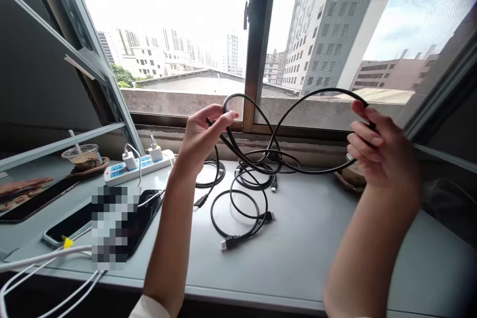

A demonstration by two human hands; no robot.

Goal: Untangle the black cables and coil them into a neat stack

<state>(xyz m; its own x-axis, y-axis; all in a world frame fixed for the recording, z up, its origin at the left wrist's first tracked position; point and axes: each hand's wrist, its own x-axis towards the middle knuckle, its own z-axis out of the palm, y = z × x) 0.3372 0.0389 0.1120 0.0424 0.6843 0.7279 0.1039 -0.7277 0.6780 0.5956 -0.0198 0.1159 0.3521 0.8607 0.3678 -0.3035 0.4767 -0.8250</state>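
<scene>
A long black cable (pixel 286 109) is held up in the air in front of the window, looped between both hands. My left hand (pixel 203 131) pinches one part of it, fingers closed round the cable. My right hand (pixel 376 146) grips the other end of the loop with curled fingers. The cable's slack hangs down and crosses itself above the grey desk (pixel 305 253). Below it lie more black cables (pixel 242 203) in coils, with a plug (pixel 228 243) resting near the desk's middle.
A white power strip (pixel 136 166) with chargers sits at the back left, next to a plastic cup (pixel 84 156). Phones (pixel 122 218) and a tablet (pixel 28 194) lie on the left. White cables (pixel 44 268) run off the front left edge. The window frame (pixel 257 44) stands behind.
</scene>
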